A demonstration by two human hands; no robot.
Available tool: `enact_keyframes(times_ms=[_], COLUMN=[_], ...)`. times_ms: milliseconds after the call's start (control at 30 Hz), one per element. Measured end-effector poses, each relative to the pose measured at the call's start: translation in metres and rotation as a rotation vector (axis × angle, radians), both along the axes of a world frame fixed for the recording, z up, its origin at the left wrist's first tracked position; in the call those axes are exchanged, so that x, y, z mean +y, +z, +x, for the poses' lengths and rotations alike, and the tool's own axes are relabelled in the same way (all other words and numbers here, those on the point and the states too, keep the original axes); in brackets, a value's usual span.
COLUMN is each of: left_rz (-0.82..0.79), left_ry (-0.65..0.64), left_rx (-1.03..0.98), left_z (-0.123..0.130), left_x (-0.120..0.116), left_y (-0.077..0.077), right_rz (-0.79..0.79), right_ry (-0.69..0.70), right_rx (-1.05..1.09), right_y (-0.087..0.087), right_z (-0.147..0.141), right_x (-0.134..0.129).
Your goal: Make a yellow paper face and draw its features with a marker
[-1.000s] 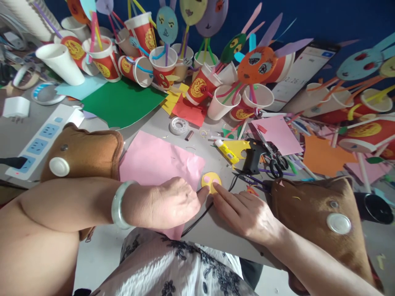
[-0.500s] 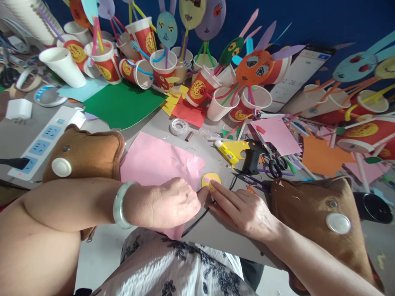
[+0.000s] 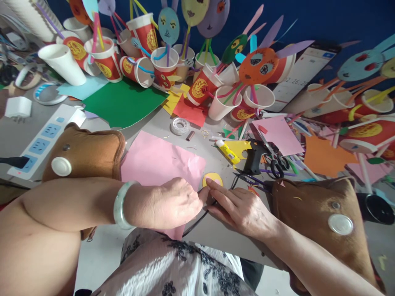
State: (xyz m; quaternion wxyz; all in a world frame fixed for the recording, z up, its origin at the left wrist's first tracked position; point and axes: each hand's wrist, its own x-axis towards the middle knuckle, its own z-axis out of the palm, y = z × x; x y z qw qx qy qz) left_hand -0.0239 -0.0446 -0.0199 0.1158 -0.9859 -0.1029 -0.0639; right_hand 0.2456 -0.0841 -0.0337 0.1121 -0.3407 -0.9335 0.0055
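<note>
A small yellow paper disc [image 3: 218,176] with a pink patch lies between my hands near the table's front edge. My left hand [image 3: 173,202] is closed, its knuckles up and its thumb and forefinger reaching the disc's near left side; the curled fingers are hidden underneath. My right hand [image 3: 239,209] comes from the right, with its fingers together and the fingertips pressed on the disc's near edge and pink patch. Pink paper [image 3: 157,160] lies under and behind my left hand. A black cord [image 3: 197,220] passes beneath the hands.
A glue stick [image 3: 227,151], a black glue gun [image 3: 253,158] and scissors [image 3: 277,166] lie right of the disc. Brown cushions [image 3: 89,152] flank the workspace. Paper cups [image 3: 224,105] with paper faces line the back. A power strip [image 3: 40,142] sits left.
My fingertips have shifted slightly on the disc, and more of its pink patch shows to the right of them. Both hands stay in nearly the same place.
</note>
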Motion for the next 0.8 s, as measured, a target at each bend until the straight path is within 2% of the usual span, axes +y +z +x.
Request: enact_keyframes(times_ms=[300,667,800], left_rz=[-0.001,0.004,0.038], left_ry=[0.007,-0.001,0.005], left_rx=[-0.003,0.013,0.004], left_z=[-0.0007,-0.0003,-0.0007], left_x=[-0.0037,-0.0018,-0.0012], left_y=[-0.0071,-0.0027,-0.0019], right_rz=[0.05,0.056,0.131], right_ry=[-0.011,-0.026,0.017], right_rx=[-0.017,-0.007,0.032], right_y=[-0.0002,0.0018,0.0028], right_z=[-0.0017,-0.0032,-0.0023], right_x=[0.0003,0.0009,0.0022])
